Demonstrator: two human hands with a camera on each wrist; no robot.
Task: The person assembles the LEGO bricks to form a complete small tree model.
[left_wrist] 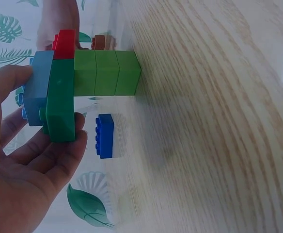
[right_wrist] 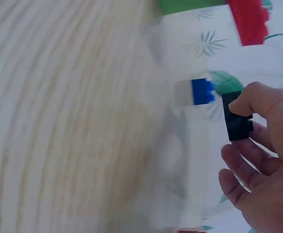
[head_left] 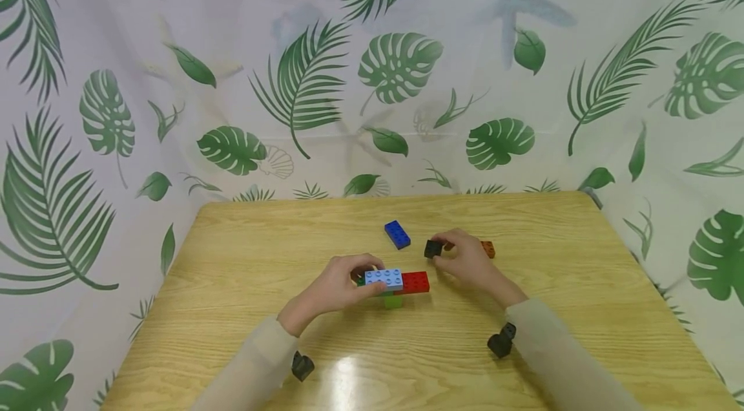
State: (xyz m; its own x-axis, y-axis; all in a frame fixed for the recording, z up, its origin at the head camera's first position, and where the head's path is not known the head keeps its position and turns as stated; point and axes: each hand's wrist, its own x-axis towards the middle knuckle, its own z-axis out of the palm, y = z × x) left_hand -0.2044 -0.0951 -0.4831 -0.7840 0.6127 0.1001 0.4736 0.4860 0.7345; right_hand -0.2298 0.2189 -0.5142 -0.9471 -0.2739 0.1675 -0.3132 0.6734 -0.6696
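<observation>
My left hand [head_left: 340, 285] grips one end of a structure of toy building bricks, thumb on its light blue brick [head_left: 383, 278] and fingertips under the dark green brick [left_wrist: 61, 102]. A red brick [head_left: 415, 282] sticks out to the right. Below them a column of light green bricks [left_wrist: 105, 73] reaches down toward the table. To the right and farther back, my right hand [head_left: 467, 261] pinches a small black brick [right_wrist: 236, 116] between thumb and fingers, held apart from the structure.
On the wooden table [head_left: 261, 230] a dark blue brick [head_left: 398, 234] lies behind the structure. An orange-brown brick [head_left: 489, 248] lies just beyond my right hand, partly hidden by it. A leaf-patterned cloth [head_left: 401, 139] hangs behind the table's far edge.
</observation>
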